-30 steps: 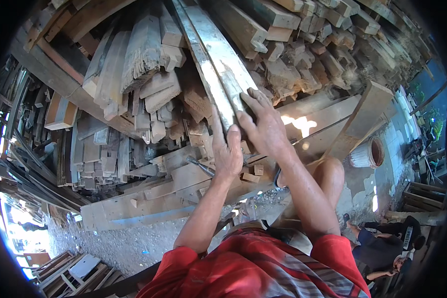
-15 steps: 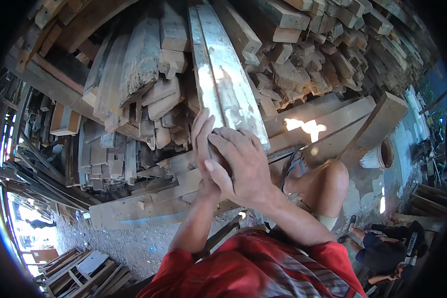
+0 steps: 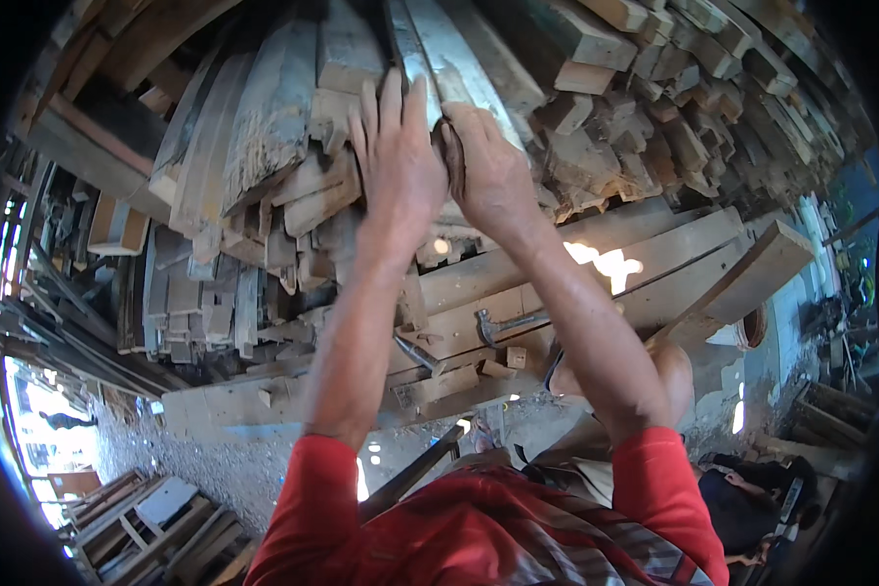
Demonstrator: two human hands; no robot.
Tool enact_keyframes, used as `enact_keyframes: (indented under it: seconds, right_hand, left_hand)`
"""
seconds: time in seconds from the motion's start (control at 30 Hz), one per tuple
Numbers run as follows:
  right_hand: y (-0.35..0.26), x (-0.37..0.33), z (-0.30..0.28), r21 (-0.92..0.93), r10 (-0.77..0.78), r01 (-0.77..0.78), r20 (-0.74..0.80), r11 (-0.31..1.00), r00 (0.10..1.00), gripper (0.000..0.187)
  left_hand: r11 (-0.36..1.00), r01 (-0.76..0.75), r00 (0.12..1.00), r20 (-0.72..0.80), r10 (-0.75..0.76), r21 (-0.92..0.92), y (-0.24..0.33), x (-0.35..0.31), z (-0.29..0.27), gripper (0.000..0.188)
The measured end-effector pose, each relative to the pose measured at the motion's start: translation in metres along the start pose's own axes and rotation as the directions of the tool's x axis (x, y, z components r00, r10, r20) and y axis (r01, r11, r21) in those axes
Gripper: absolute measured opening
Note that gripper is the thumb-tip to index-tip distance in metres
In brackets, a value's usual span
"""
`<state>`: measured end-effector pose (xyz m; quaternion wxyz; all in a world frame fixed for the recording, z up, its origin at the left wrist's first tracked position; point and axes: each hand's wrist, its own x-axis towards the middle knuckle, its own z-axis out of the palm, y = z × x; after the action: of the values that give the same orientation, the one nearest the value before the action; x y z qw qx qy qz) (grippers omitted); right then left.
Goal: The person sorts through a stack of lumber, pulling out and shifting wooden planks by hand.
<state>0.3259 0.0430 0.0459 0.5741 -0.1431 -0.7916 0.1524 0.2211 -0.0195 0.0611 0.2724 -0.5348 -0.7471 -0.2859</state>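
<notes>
Since half a second ago, the left hand (image 3: 398, 161) and the right hand (image 3: 488, 174) have gone up toward twelve o'clock and parted, and the near end of the pale plank (image 3: 459, 59) seems to have gone away with them. Closest to me are the red sleeves (image 3: 659, 474), between four and seven o'clock. Past them, on low planks (image 3: 464, 317), lies a hammer (image 3: 513, 323) toward four and a wood block (image 3: 446, 384) toward six.

Farther, just before twelve, the left hand has its fingers stretched and a little spread at the plank's left side; whether it presses, I cannot tell. The right hand, just after twelve, lies over the near end; its thumb side is in shadow, so I cannot say if it pinches.

This plank I judge stiff, rather heavy by its length, maybe slippery where it shines. I would take it by both long edges near this end. Around and beyond, stacked timbers (image 3: 264, 146) reach from ten to two o'clock.
</notes>
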Motion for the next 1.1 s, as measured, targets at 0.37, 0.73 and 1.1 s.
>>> enact_keyframes:
  seconds: [0.37, 0.73, 1.1]
  right_hand:
    - [0.017, -0.018, 0.0, 0.069, 0.021, -0.022, 0.006, 0.997, 1.0, 0.021]
    - [0.018, -0.023, 0.01, 0.234, 0.255, -0.212, -0.171, 0.949, 0.952, 0.015]
    - [-0.002, 0.083, -0.012, 0.321, 0.073, 0.051, -0.363, 0.946, 0.929, 0.007]
  left_hand:
    - [0.541, 0.616, 0.788, 0.449, -0.422, -0.573, -0.012, -0.043, 0.02, 0.071]
    - [0.42, 0.753, 0.656, 0.618, -0.433, -0.506, 0.001, -0.027, 0.02, 0.061]
    - [0.751, 0.274, 0.96, 0.212, -0.18, -0.601, 0.019, 0.07, -0.047, 0.059]
